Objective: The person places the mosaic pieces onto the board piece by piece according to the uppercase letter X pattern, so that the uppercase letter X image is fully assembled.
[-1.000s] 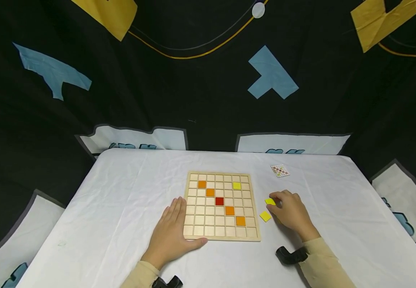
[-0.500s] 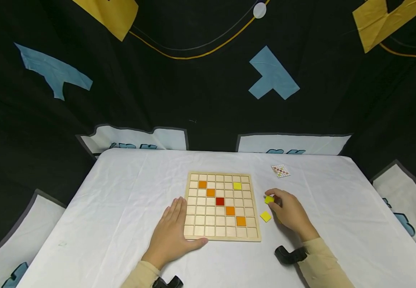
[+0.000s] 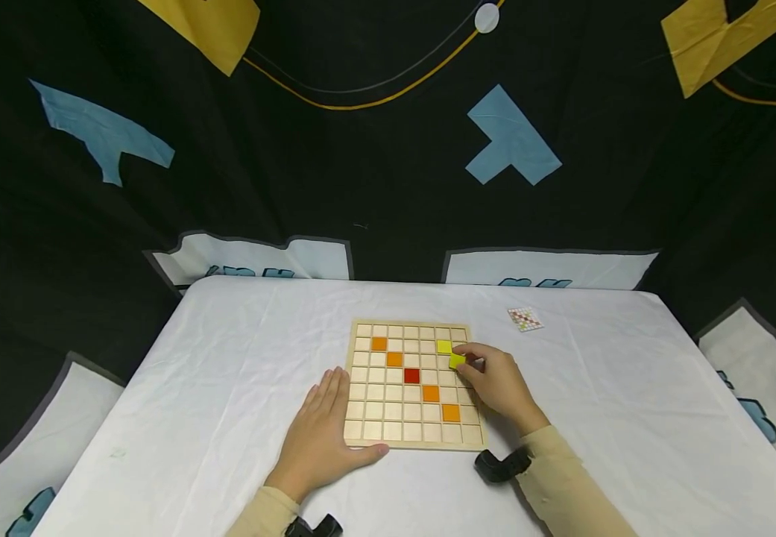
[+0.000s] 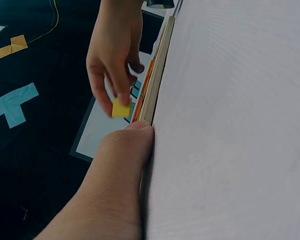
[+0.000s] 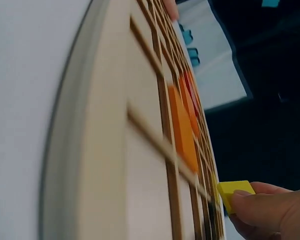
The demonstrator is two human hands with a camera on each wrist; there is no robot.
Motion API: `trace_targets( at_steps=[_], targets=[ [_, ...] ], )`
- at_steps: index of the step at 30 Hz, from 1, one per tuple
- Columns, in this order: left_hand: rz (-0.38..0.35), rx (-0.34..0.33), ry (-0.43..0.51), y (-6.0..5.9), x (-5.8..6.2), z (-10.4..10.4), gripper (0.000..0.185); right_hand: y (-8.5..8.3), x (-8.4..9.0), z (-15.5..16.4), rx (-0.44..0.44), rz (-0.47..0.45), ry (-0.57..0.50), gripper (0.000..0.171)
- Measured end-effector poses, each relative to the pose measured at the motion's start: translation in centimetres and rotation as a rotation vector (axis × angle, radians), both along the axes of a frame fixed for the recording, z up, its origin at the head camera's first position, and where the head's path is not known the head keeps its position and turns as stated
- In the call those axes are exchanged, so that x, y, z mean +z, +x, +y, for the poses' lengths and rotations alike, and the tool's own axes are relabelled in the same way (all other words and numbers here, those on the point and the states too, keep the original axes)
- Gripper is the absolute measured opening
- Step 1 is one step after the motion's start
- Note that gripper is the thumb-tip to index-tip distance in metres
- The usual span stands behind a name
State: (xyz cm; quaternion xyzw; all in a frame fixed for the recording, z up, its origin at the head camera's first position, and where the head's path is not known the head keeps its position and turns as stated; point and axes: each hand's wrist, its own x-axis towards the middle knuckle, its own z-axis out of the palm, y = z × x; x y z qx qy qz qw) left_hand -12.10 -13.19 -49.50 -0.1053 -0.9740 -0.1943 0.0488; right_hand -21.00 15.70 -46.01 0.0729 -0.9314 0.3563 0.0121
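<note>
A wooden grid board (image 3: 414,447) lies on the white table. My left hand (image 3: 315,436) rests against it, straight fingers along the left edge and thumb at the near edge. Between thumb and fingertips, my right hand (image 3: 500,384) pinches a yellow square tile (image 3: 456,362) over the board's upper right cells. In the right wrist view this tile (image 5: 234,194) is tilted by the grid; contact with the board cannot be told. Another yellow tile (image 3: 444,346) sits in a cell just up and left of it. A red tile (image 3: 411,376) and several orange tiles (image 3: 431,393) form a diagonal.
A small card with a coloured grid pattern (image 3: 525,319) lies on the white tablecloth (image 3: 226,373), beyond the board to the right. A black curtain (image 3: 388,186) hangs behind the table. Black wrist cameras (image 3: 503,466) sit on both sleeves.
My right hand has picked up the yellow tile from right of the board and carried it left over the grid. The other loose yellow tile is now out of sight near that hand. The left hand stays put.
</note>
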Motion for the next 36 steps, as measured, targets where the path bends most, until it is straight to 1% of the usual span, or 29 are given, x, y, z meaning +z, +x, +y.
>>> trace_targets(
  at_steps=[5,10,15,21,24,28,32,36],
  targets=[
    [-0.003,-0.006,-0.019,-0.1,0.1,0.0,0.13,-0.4,0.1,-1.7,0.041,0.015,-0.067,0.026],
    [-0.002,-0.006,-0.022,-0.1,0.1,0.0,0.13,-0.8,0.0,-2.9,0.062,0.02,-0.084,0.025],
    [-0.007,-0.005,-0.021,-0.1,0.1,0.0,0.13,-1.0,-0.3,-3.5,0.052,0.016,-0.059,0.024],
    [-0.007,-0.003,-0.02,-0.2,0.2,0.0,0.13,-1.0,-0.3,-3.8,0.071,0.058,-0.015,0.024],
    [-0.003,-0.002,-0.018,-0.1,0.1,0.0,0.13,-1.0,-0.2,-3.8,0.079,0.063,-0.002,0.024],
    [0.002,0.001,-0.018,-0.1,0.0,0.0,0.13,-1.0,-0.4,-3.9,0.085,0.058,0.025,0.025],
    [-0.007,0.002,-0.021,-0.1,-0.1,-0.1,0.13,-1.0,-0.6,-3.9,0.09,0.048,0.067,0.028],
    [-0.015,0.0,-0.02,0.0,0.0,0.0,0.13,-1.0,-0.6,-3.9,0.086,0.028,0.085,0.028]
  ],
)
